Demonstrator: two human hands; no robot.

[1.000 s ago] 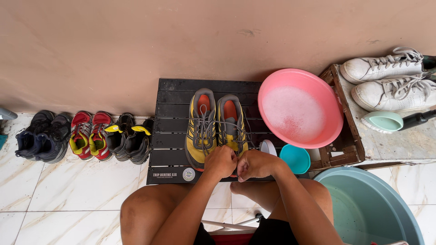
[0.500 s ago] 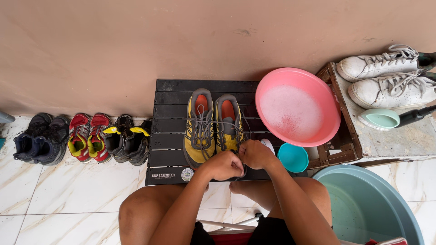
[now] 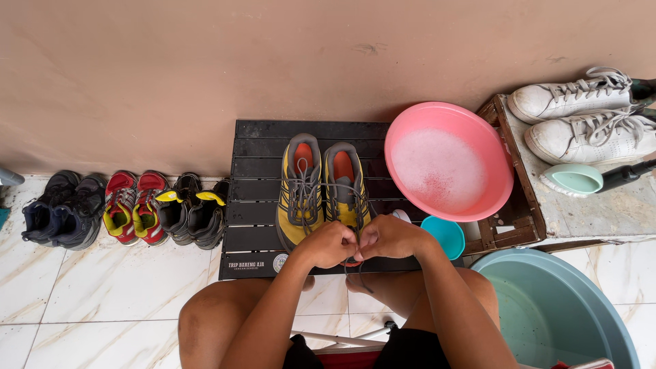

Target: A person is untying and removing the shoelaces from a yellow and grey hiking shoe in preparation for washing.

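Note:
A pair of yellow and grey running shoes with orange insoles stands on a black slatted mat against the wall. My left hand and my right hand meet at the toe end of the right-hand shoe. Both are closed around its grey laces, and a loose lace end hangs down below my fingers. My knees frame the bottom of the view.
A pink basin of soapy water rests right of the mat, with a small teal cup beside it. White sneakers and a mint brush lie on a ledge. A large teal tub stands lower right. Three small shoe pairs line the wall.
My hands have stayed at the shoe's toe end, shifting slightly while working the laces. The view has moved a little.

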